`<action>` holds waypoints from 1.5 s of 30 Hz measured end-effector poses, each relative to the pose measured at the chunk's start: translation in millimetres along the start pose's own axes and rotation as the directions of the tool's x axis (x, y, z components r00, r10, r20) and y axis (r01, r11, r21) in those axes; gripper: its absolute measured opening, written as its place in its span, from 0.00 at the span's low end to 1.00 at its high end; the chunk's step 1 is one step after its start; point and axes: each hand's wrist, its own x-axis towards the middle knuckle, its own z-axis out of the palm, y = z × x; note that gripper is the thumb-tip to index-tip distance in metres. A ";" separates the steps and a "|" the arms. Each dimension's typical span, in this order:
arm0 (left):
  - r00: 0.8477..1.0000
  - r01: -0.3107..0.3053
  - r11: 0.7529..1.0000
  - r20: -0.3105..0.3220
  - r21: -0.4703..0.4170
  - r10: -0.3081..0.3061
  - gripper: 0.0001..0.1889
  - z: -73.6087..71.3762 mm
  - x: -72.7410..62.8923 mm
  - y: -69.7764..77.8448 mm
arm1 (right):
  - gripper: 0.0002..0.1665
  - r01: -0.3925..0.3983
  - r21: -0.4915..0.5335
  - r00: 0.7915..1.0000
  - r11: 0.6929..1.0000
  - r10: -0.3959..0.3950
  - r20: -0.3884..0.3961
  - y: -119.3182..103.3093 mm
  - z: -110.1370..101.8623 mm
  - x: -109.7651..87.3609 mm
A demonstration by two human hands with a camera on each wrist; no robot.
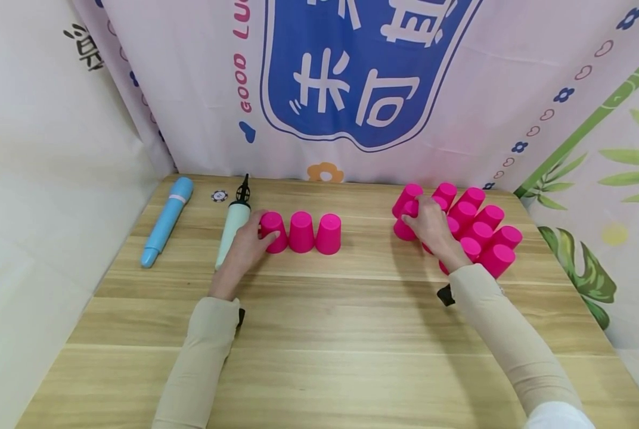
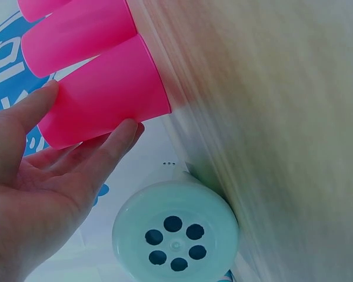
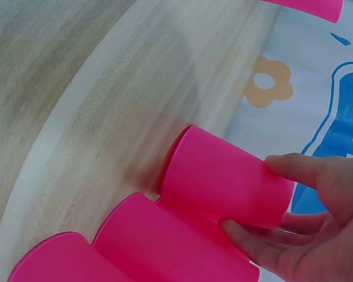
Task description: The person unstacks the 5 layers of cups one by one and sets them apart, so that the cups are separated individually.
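Three pink plastic cups stand upside down in a side-by-side row: a left cup point(image 1: 274, 231), a middle cup point(image 1: 301, 232) and a right cup point(image 1: 328, 234). My left hand point(image 1: 248, 244) grips the left cup, thumb on one side and fingers on the other, as the left wrist view also shows. Over on the right, my right hand point(image 1: 431, 225) pinches a pink cup point(image 3: 226, 176) at the near-left edge of a group of inverted pink cups point(image 1: 481, 233). Part of that group is hidden behind the hand. Whether the pinched cup touches the table cannot be told.
A pale green hand pump point(image 1: 233, 226) with a black nozzle lies just left of my left hand. Farther left are a blue tube-shaped object point(image 1: 167, 220) and a small round chip point(image 1: 219, 196). A printed cloth point(image 1: 201, 89) hangs behind the wooden table point(image 1: 330, 345).
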 end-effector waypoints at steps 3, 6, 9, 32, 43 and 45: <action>1.000 0.000 1.000 -0.002 -0.002 0.000 0.30 -0.1 0.0 -0.2 | 0.32 0.000 -0.004 1.000 1.000 0.000 0.005 -0.9 -0.8 0.1; 1.000 -0.004 1.000 -0.002 0.002 0.004 0.30 -0.4 0.0 0.0 | 0.32 -0.010 -0.006 1.000 1.000 0.010 0.018 -1.4 -1.4 -0.3; 1.000 -0.001 1.000 -0.001 0.003 0.001 0.30 -0.7 0.0 0.6 | 0.31 -0.015 -0.012 0.999 1.000 0.016 0.030 -1.4 -1.4 -0.3; 1.000 -0.008 1.000 -0.009 0.001 0.008 0.30 -0.2 1.7 -0.4 | 0.35 0.248 0.007 0.958 0.969 -0.244 -0.152 -85.7 20.3 -26.7; 1.000 -0.008 1.000 -0.008 -0.012 0.008 0.30 -0.6 0.5 -0.3 | 0.42 0.258 0.199 0.946 0.945 -0.289 0.144 -120.0 68.7 -27.7; 1.000 -0.005 1.000 -0.001 -0.014 0.005 0.30 -0.3 0.4 -0.3 | 0.41 0.239 0.183 0.952 0.954 -0.267 0.149 -121.0 72.7 -28.6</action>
